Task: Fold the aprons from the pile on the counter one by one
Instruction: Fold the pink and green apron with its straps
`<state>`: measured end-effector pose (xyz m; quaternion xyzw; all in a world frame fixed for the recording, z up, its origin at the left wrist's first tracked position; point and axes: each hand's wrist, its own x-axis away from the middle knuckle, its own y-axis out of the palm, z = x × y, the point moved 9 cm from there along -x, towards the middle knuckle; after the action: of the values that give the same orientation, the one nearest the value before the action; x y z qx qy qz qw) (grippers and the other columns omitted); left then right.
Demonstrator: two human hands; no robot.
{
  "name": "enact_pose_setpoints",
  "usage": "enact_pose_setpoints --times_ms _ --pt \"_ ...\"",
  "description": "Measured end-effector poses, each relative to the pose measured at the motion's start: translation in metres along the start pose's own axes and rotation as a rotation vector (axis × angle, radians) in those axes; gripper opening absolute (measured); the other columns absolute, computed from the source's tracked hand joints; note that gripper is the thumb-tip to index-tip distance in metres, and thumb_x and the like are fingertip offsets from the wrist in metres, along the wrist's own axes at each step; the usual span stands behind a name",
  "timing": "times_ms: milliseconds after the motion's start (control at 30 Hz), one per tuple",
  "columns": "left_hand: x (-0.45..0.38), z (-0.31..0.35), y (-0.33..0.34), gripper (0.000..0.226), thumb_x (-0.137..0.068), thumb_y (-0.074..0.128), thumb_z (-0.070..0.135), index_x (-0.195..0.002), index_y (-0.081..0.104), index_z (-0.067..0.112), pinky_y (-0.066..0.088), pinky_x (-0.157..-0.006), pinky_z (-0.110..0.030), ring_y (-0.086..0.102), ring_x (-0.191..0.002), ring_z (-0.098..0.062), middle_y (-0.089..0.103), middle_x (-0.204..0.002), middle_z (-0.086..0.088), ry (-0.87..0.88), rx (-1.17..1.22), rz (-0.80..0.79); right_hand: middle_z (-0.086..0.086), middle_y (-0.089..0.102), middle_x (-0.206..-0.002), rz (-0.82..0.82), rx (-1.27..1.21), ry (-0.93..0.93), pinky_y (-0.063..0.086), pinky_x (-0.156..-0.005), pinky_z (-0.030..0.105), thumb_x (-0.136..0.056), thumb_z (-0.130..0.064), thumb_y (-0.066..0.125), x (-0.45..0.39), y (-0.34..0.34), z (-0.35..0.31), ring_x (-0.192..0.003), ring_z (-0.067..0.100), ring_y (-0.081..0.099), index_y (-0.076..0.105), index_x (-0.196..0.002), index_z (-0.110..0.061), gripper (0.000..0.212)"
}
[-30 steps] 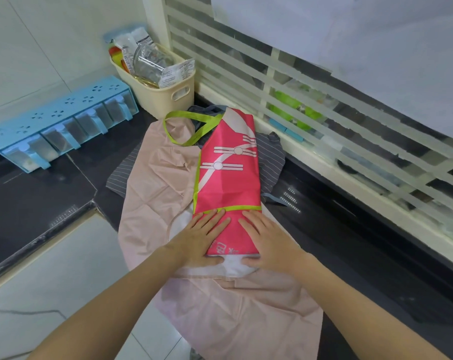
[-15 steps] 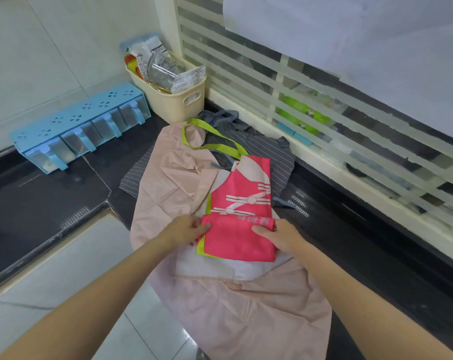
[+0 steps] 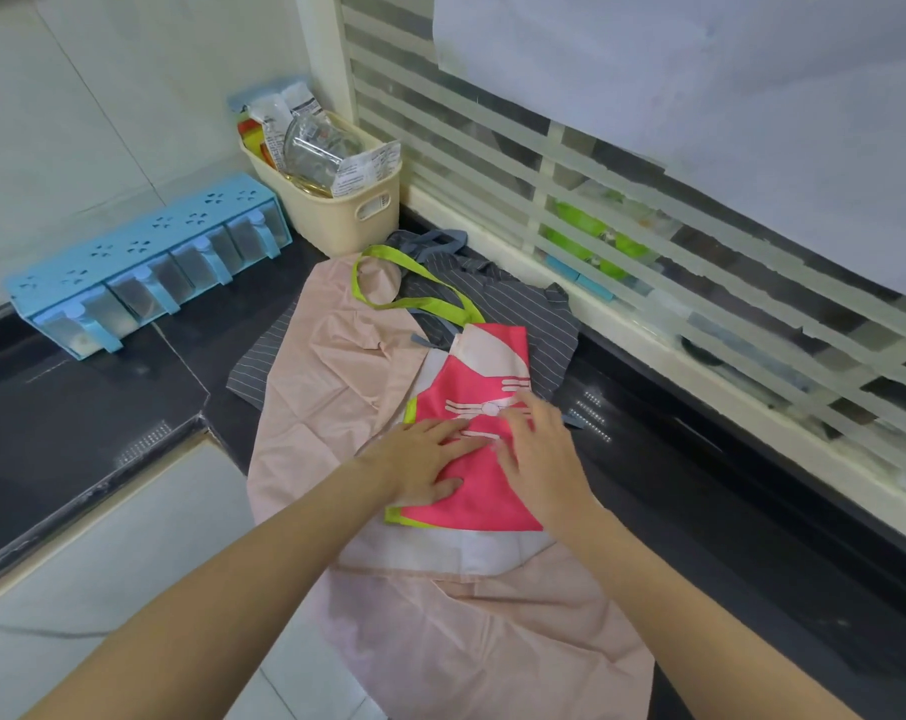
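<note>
- Pink apron (image 3: 484, 491), folded into a short packet, lying on the peach apron (image 3: 331, 387), long axis running away from the body towards the cream basket (image 3: 336, 220).
- Green neck loop (image 3: 414, 298) trailing from its far end towards that basket.
- Left hand (image 3: 419, 459) flat on the pink apron, fingers straight and slightly spread.
- Right hand (image 3: 541, 454) beside it, also flat; fingers blurred, loosely apart.
- Striped grey apron (image 3: 513, 309) mostly hidden beneath the pink apron.
- Peach apron's near end cut off below.
</note>
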<state>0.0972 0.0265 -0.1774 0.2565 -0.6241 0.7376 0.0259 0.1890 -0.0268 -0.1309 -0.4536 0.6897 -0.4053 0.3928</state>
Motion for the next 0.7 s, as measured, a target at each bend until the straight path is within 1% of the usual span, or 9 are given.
enact_pose_setpoints --times_ms 67,167,267,333,467,500,600,667,700 --pt "-0.005 0.001 -0.005 0.065 -0.095 0.037 0.05 -0.15 0.003 0.036 0.026 -0.11 -0.046 0.019 -0.138 -0.034 0.0 -0.158 -0.003 -0.016 -0.024 -0.036 0.012 0.042 -0.141 -0.017 -0.108 0.082 0.046 -0.093 0.044 -0.084 -0.002 0.063 -0.019 -0.007 0.009 -0.125 0.031 0.043 0.053 -0.126 -0.009 0.044" --pt "-0.012 -0.003 -0.012 0.077 -0.089 0.04 0.063 -0.15 0.002 0.035 0.026 -0.11 -0.048 0.016 -0.139 -0.036 -0.006 -0.158 -0.01 -0.074 -0.139 -0.057 0.0 0.024 -0.154 -0.057 -0.049 0.0 0.033 -0.104 0.043 -0.088 0.003 0.051 -0.062 -0.022 0.006 -0.138 0.021 0.023 0.03 -0.145 -0.016 0.063" --pt "-0.017 -0.008 -0.02 0.092 -0.083 0.036 0.073 -0.151 -0.003 0.026 0.011 -0.113 -0.046 0.003 -0.144 -0.03 -0.012 -0.157 -0.014 -0.079 -0.257 -0.031 0.004 0.03 -0.15 -0.3 -0.04 0.094 0.019 -0.111 0.047 -0.093 -0.005 0.047 -0.11 -0.009 0.019 -0.141 0.023 0.015 0.024 -0.147 -0.018 0.06" --pt "-0.019 -0.012 -0.009 0.096 -0.082 0.032 0.075 -0.15 -0.008 0.021 0.003 -0.115 -0.046 -0.007 -0.145 -0.028 -0.016 -0.156 -0.014 -0.091 -0.269 -0.068 0.01 0.042 -0.138 -0.38 0.156 0.108 0.024 -0.107 0.045 -0.093 -0.008 0.048 -0.126 0.0 0.028 -0.133 0.029 0.027 0.034 -0.137 -0.014 0.047" --pt "-0.019 -0.021 0.012 0.094 -0.083 0.029 0.074 -0.148 -0.016 0.022 -0.001 -0.117 -0.041 -0.011 -0.145 -0.024 -0.017 -0.157 -0.01 -0.125 -0.15 -0.176 0.015 0.056 -0.102 0.138 0.436 0.016 0.046 -0.075 0.038 -0.075 -0.002 0.068 -0.121 -0.052 0.021 -0.091 0.029 0.055 0.054 -0.104 -0.007 0.033" --pt "-0.02 -0.023 0.013 0.093 -0.083 0.027 0.075 -0.148 -0.016 0.023 -0.001 -0.117 -0.04 -0.011 -0.145 -0.024 -0.018 -0.157 -0.009 -0.115 -0.12 -0.175 0.013 0.055 -0.101 0.134 0.382 -0.078 0.046 -0.074 0.036 -0.075 -0.004 0.069 -0.112 -0.053 0.011 -0.089 0.027 0.054 0.055 -0.102 -0.008 0.031" --pt "-0.024 -0.028 0.016 0.112 -0.056 -0.015 0.089 -0.148 -0.014 0.026 -0.001 -0.117 -0.038 -0.01 -0.146 -0.023 -0.016 -0.157 -0.008 -0.069 -0.08 -0.124 0.008 0.055 -0.11 -0.201 0.058 -0.517 0.049 -0.081 0.038 -0.085 -0.036 0.059 -0.049 -0.017 -0.028 -0.095 0.024 0.055 0.059 -0.106 -0.01 0.033" --pt "-0.021 -0.028 0.015 0.129 -0.035 -0.032 0.087 -0.148 -0.014 0.027 -0.003 -0.116 -0.035 -0.009 -0.146 -0.02 -0.017 -0.157 -0.006 -0.069 -0.026 -0.11 0.005 0.058 -0.112 -0.412 0.151 -0.673 0.051 -0.086 0.037 -0.078 -0.06 0.048 0.004 0.017 -0.03 -0.099 0.022 0.056 0.063 -0.105 -0.014 0.055" --pt "-0.021 -0.028 0.013 0.126 -0.038 -0.031 0.087 -0.148 -0.012 0.028 -0.003 -0.116 -0.034 -0.008 -0.146 -0.019 -0.016 -0.157 -0.005 -0.068 0.007 -0.085 0.004 0.058 -0.115 -0.444 0.245 -0.68 0.051 -0.089 0.037 -0.07 -0.064 0.049 0.017 0.029 -0.021 -0.102 0.021 0.057 0.062 -0.109 -0.015 0.064"
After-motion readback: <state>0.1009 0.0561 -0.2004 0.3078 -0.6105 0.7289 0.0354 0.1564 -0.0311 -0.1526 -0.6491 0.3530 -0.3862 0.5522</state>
